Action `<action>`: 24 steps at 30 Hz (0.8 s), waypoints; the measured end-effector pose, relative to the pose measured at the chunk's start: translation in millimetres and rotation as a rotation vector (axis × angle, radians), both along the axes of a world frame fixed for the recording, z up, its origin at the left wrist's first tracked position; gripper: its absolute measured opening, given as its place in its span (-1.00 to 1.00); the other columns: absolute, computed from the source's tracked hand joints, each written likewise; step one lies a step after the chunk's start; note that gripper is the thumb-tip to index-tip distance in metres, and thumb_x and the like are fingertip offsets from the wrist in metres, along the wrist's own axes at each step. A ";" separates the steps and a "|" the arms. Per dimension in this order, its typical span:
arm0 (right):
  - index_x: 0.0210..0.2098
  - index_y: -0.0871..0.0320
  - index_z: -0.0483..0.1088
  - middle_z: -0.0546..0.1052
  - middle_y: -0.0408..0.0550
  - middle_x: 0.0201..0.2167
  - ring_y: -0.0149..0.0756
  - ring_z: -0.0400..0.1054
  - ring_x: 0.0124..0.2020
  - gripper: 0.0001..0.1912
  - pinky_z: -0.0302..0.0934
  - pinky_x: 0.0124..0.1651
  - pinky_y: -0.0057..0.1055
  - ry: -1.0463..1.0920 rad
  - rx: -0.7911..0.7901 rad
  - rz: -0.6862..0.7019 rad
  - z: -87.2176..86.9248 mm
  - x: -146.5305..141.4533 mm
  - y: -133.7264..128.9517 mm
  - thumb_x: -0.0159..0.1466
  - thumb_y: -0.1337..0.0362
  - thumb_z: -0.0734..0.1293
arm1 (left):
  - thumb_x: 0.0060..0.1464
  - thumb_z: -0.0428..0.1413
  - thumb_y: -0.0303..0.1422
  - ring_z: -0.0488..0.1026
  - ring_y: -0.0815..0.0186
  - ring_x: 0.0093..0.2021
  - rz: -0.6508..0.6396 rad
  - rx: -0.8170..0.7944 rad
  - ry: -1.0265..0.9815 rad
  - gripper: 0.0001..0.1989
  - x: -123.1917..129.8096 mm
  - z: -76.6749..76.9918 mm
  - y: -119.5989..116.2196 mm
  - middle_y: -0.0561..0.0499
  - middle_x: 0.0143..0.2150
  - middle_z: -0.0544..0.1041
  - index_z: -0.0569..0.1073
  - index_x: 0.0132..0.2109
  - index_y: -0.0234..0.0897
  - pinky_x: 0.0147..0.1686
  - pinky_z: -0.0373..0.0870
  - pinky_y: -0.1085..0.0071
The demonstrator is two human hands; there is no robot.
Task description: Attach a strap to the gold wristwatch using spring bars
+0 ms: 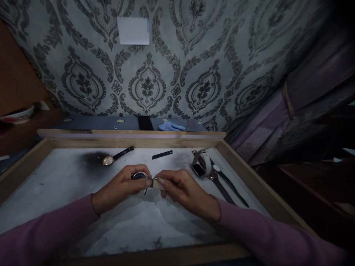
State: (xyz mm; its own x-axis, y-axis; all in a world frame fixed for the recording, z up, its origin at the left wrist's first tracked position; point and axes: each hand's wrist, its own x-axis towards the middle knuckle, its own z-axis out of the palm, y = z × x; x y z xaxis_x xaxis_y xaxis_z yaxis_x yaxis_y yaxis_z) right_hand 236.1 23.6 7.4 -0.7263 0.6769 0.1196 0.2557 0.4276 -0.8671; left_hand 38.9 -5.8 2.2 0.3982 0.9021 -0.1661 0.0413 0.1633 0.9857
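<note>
Near the middle of a shallow wooden tray (194,142), my left hand (124,186) grips a round watch (140,176) with a dark face and a metallic rim. Fingers of my right hand (184,190) pinch a pale strap (158,184) at the watch's right side, close to a small metal piece. Both hands are nearly touching over the white tray bottom. The fingers cover part of the strap, and the exact grip on the metal piece is too small to tell.
A gold watch (108,160) with a black strap lies at the back left. A dark flat blade-like strip (162,154) is behind my hands. Several watches, one with a square face (198,170), lie at right. Beyond the tray rests a blue cloth (172,126).
</note>
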 end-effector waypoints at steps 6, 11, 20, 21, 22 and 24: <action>-0.43 0.26 0.39 0.36 -0.15 -0.61 -0.51 0.15 -0.62 -0.66 0.01 -0.55 -0.56 0.004 -0.023 0.006 0.4 0.2 -0.3 0.34 0.22 0.12 | 0.02 0.18 -0.17 -0.06 0.50 -0.62 0.003 0.003 0.001 -0.73 -1.5 -1.7 0.3 0.25 -0.64 0.11 0.35 -0.37 -0.28 -0.62 -0.13 0.53; -0.45 0.25 0.38 0.36 -0.16 -0.62 -0.51 0.15 -0.63 -0.67 0.01 -0.55 -0.55 -0.004 0.000 -0.001 0.9 -0.2 0.2 0.34 0.24 0.13 | 0.03 0.17 -0.16 -0.06 0.50 -0.62 -0.003 0.003 0.000 -0.72 -1.2 -2.9 0.9 0.25 -0.64 0.11 0.34 -0.37 -0.28 -0.62 -0.13 0.54; -0.42 0.25 0.40 0.36 -0.16 -0.61 -0.51 0.14 -0.61 -0.69 0.00 -0.55 -0.56 0.009 -0.004 0.002 -3.2 -0.2 1.2 0.34 0.25 0.14 | 0.00 0.18 -0.15 -0.08 0.50 -0.63 -0.003 -0.010 0.005 -0.71 0.7 0.6 1.3 0.26 -0.64 0.12 0.33 -0.38 -0.27 -0.62 -0.13 0.53; -0.42 0.25 0.40 0.36 -0.16 -0.61 -0.51 0.14 -0.61 -0.69 0.00 -0.55 -0.56 0.010 -0.003 0.002 -2.9 -0.3 1.1 0.34 0.25 0.14 | -0.01 0.18 -0.15 -0.08 0.50 -0.63 -0.001 -0.011 0.004 -0.72 0.7 0.4 1.4 0.26 -0.65 0.12 0.33 -0.38 -0.27 -0.62 -0.13 0.53; -0.42 0.25 0.40 0.36 -0.16 -0.61 -0.51 0.14 -0.62 -0.68 0.00 -0.55 -0.55 0.012 -0.002 0.002 -2.4 -0.4 0.9 0.34 0.25 0.13 | -0.01 0.18 -0.15 -0.08 0.50 -0.63 0.003 -0.012 0.003 -0.72 0.7 0.0 1.6 0.26 -0.65 0.11 0.33 -0.39 -0.26 -0.63 -0.13 0.52; -0.43 0.25 0.40 0.36 -0.16 -0.62 -0.51 0.14 -0.62 -0.67 0.00 -0.55 -0.55 0.016 -0.002 0.001 -1.3 -0.7 0.5 0.34 0.24 0.13 | -0.01 0.18 -0.15 -0.08 0.50 -0.63 0.005 -0.010 0.000 -0.72 0.6 -1.2 1.9 0.26 -0.65 0.10 0.32 -0.39 -0.26 -0.63 -0.14 0.52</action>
